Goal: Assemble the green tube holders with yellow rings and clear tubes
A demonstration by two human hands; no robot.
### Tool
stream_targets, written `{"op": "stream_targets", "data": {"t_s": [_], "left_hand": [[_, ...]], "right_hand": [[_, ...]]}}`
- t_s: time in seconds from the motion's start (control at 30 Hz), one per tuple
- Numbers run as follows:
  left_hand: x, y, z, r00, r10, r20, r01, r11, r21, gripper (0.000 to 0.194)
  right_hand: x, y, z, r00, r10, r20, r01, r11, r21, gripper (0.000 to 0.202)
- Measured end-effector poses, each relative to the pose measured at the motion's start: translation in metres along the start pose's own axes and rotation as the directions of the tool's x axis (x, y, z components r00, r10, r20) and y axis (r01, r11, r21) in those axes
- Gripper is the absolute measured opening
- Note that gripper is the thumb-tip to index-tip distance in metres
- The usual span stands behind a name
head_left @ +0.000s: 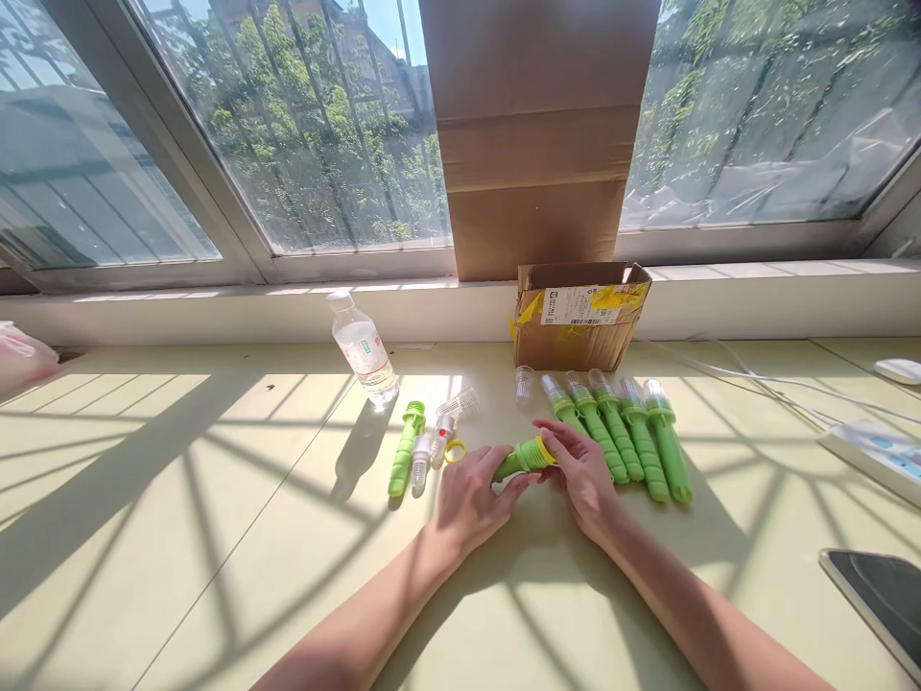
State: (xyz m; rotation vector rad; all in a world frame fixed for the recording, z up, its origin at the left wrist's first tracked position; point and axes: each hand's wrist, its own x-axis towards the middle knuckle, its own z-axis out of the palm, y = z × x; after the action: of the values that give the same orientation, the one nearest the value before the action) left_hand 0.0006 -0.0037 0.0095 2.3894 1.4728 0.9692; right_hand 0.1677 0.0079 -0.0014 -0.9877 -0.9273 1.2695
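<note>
My left hand is closed around a green plastic flashlight body, held nearly level just above the table. The fingers of my right hand pinch a yellow ring at the right end of that body. To the left of my hands lies another green flashlight body without a clear cap. Beside it are small white-and-clear inserts, one with a red dot, a loose yellow ring and a clear ribbed cap. Several green flashlights with clear caps lie in a row at the right.
A water bottle stands behind on the left. An open cardboard box sits by the window ledge, with a clear cup-like cap before it. To the right are a power strip, cables and a phone.
</note>
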Motion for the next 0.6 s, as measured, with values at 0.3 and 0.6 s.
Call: {"op": "stream_targets", "data": {"t_s": [0.3,0.6], "left_hand": [[0.003,0.005,-0.001,0.990,-0.141,0.016,0.141,0.988,-0.054,0.030],[0.003,0.005,-0.001,0.986,-0.164,-0.001,0.164,0.986,-0.018,0.026]], "right_hand": [[-0.017,-0.002,0.004,0.951,-0.308,0.003,0.286,0.881,-0.377,0.038],[-0.025,-0.008,0.012,0.920,-0.383,0.087,0.371,0.773,-0.515,0.043]]}}
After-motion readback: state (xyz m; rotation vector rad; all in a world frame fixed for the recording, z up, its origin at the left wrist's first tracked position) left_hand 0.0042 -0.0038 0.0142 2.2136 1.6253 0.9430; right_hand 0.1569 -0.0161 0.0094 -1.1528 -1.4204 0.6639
